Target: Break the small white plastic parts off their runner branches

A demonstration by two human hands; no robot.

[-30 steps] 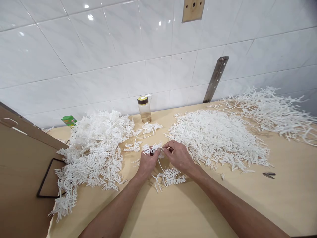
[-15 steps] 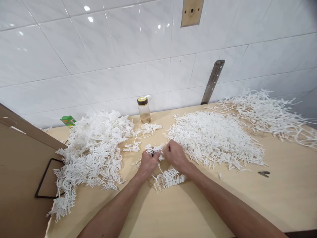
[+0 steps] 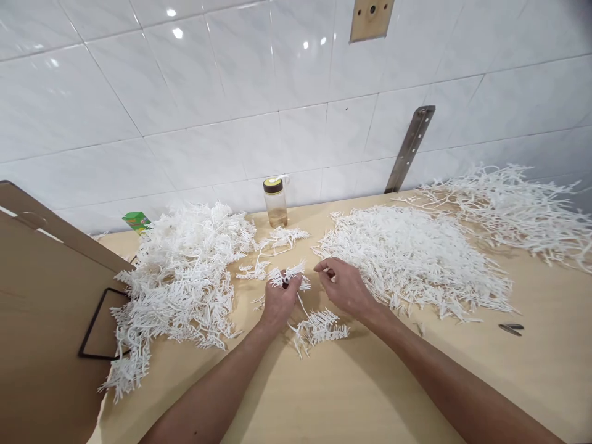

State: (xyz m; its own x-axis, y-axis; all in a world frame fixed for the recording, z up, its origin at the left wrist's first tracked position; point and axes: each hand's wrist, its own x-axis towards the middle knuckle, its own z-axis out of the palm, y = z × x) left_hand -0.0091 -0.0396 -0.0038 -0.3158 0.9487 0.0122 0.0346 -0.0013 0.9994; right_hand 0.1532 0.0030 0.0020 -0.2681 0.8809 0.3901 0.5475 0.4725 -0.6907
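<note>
My left hand (image 3: pixel 280 303) is closed on a white fringed strand (image 3: pixel 296 271) at the middle of the table, with a small dark object partly hidden between its fingers. A white cord runs from it down to a fringed clump (image 3: pixel 321 327) lying nearer to me. Just right of it, my right hand (image 3: pixel 345 287) has its thumb and forefinger apart, and nothing shows between them. Beside my right hand lies a flat pile of short white pieces (image 3: pixel 416 259). On the left stands a taller heap of white fringed strands (image 3: pixel 185 277).
A lidded bottle (image 3: pixel 276 203) stands near the tiled wall. Long white branching strands (image 3: pixel 518 209) lie at the far right, with small metal snips (image 3: pixel 511 328) in front. A cardboard box (image 3: pixel 50 320) and a green packet (image 3: pixel 136 221) are at the left.
My right hand has opened its fingers and moved a little right, away from my left hand. My left hand keeps its hold. The view has shifted slightly.
</note>
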